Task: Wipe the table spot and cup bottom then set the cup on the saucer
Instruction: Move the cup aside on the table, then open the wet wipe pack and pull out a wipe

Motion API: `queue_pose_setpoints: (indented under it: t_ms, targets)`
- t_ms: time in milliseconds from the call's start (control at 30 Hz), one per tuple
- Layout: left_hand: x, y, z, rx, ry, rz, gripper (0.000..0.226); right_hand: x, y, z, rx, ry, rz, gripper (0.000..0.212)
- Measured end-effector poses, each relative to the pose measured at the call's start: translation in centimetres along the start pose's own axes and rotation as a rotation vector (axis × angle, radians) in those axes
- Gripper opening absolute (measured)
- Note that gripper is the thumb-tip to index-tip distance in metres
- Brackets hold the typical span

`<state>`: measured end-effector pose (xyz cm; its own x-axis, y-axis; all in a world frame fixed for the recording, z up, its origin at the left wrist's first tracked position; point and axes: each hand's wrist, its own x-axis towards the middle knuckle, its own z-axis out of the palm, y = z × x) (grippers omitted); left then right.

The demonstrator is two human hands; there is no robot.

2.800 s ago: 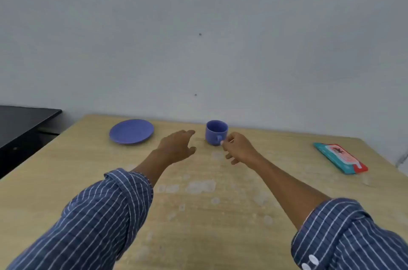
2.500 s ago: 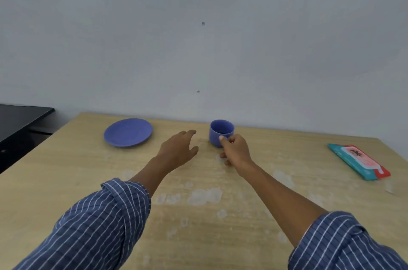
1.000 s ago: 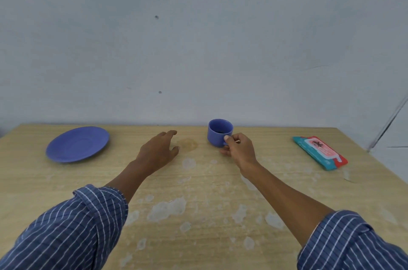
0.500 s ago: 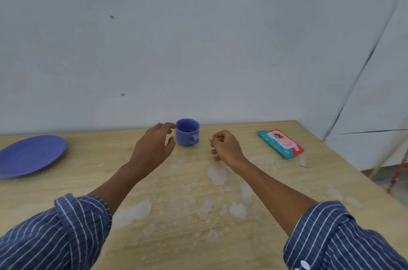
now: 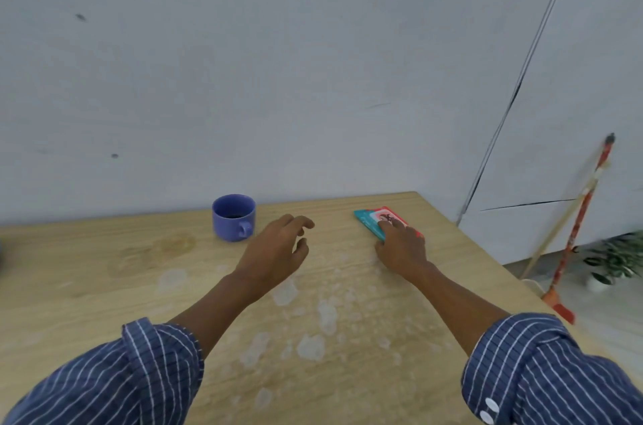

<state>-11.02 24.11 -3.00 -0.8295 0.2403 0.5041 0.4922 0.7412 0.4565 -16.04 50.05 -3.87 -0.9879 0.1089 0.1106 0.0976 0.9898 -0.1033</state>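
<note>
Now your right hand lies fingers-down on the wipes packet near the worktop's right edge, not gripping it. Your left hand hovers open and empty just right of the blue cup, which stands upright beside a brownish spot.

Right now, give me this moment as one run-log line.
right hand on wipes pack | left hand open, empty | cup upright on table | brown spot unwiped
</note>
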Motion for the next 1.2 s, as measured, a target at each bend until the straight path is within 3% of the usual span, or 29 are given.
queue_pose_setpoints:
  t_ms: [233,367,600,767,900,1200]
  targets:
    - [0.9,1.1,2.6,-0.011,-0.09,-0.06,0.033,-0.5,1.0,1.0,0.092,0.037,-0.064,0.055]
    - [0.9,1.5,3.4,0.014,-0.114,-0.065,0.035,-2.3,0.3,0.6,0.16,0.079,-0.264,0.049]
    - [-0.7,1.4,2.9,0.06,-0.163,-0.035,0.04,-6.9,-0.1,0.4,0.273,-0.006,-0.589,0.048]
    - [-2.8,0.7,1.5,0.031,-0.312,-0.049,0.047,-8.4,0.0,0.1,0.354,-0.019,-0.615,0.034]
    - [-3.8,0.9,1.1,0.016,-0.298,-0.054,0.048,-8.3,-1.3,-0.1,0.321,0.026,-0.585,0.03]
    - [-3.9,2.0,1.6,0.034,-0.195,-0.097,0.03,-8.2,-2.7,-0.6,0.107,0.122,-0.726,0.028]
